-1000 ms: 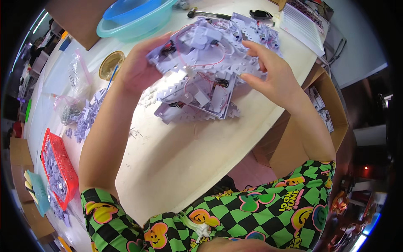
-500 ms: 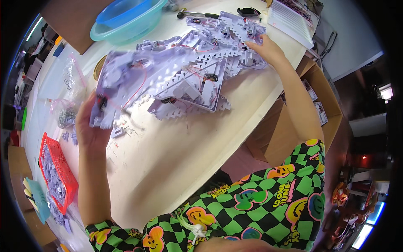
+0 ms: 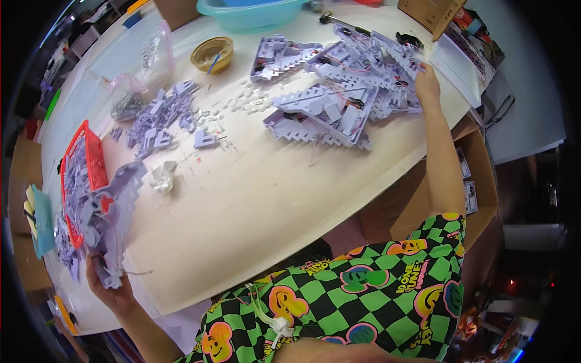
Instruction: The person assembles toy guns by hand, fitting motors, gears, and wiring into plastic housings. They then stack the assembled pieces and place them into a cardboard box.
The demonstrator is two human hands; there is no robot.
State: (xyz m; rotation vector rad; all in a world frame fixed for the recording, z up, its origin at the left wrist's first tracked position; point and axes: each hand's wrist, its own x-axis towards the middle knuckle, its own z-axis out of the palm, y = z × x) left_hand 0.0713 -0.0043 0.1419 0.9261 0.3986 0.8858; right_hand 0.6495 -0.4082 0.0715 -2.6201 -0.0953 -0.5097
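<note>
My left hand (image 3: 114, 291) grips the lower end of a lavender plastic housing (image 3: 115, 212) with thin wires. The housing is tilted up at the left, in front of the red basket (image 3: 89, 151). At the right, my right hand (image 3: 428, 83) has its fingers closed on the edge of another plastic housing (image 3: 402, 91). That one is part of an overlapping heap of toothed housings with wires and small black parts. A separate toothed housing (image 3: 284, 57) lies left of the heap.
Loose lavender pieces (image 3: 158, 118) and small white parts (image 3: 248, 98) are scattered mid-table. Behind them are a yellowish bowl (image 3: 213, 55), clear bags (image 3: 127, 97) and a turquoise basin (image 3: 251, 18). A hammer (image 3: 344, 24) lies at the back. A cardboard box (image 3: 478, 175) stands beyond the right table edge.
My left hand has carried its housing away from the heap, left and toward me, beside the red basket. My right hand stays at the heap. The view has shifted left.
</note>
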